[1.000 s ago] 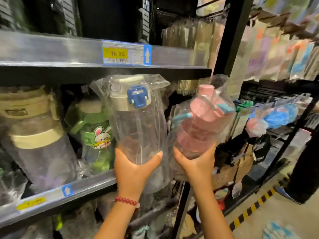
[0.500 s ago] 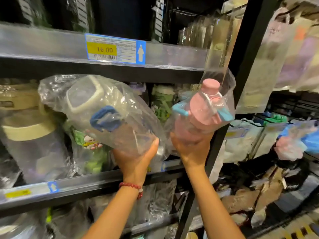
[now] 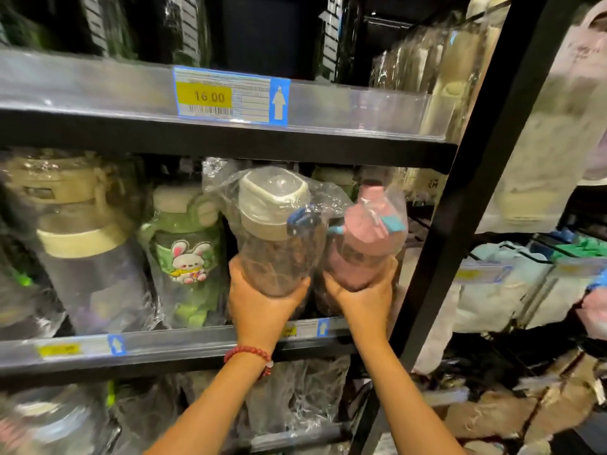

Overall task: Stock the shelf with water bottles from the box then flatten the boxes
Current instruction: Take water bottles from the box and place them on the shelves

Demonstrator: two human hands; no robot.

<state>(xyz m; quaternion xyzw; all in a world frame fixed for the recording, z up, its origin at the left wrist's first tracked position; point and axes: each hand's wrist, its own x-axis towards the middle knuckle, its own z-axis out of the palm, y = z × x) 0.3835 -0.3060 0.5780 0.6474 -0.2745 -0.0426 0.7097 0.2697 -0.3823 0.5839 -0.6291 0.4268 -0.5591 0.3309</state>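
My left hand (image 3: 261,302) grips the base of a clear water bottle (image 3: 274,231) with a cream lid and blue latch, wrapped in a plastic bag. Beside it, my right hand (image 3: 363,298) grips the base of a pink water bottle (image 3: 361,244) with teal clips, also bagged. Both bottles stand nearly upright, side by side, inside the opening of the middle shelf (image 3: 184,341), just above its front edge. The box is not in view.
A green bunny bottle (image 3: 185,254) and a large cream-lidded bottle (image 3: 82,257) stand left of my hands. The upper shelf (image 3: 345,106) carries a 16.00 price tag (image 3: 230,96). A black upright post (image 3: 460,224) borders the right; packaged goods hang beyond it.
Both hands moved forward and lower into the middle shelf opening. The clear bottle, tilted left half a second ago, now stands nearly upright beside the pink one.
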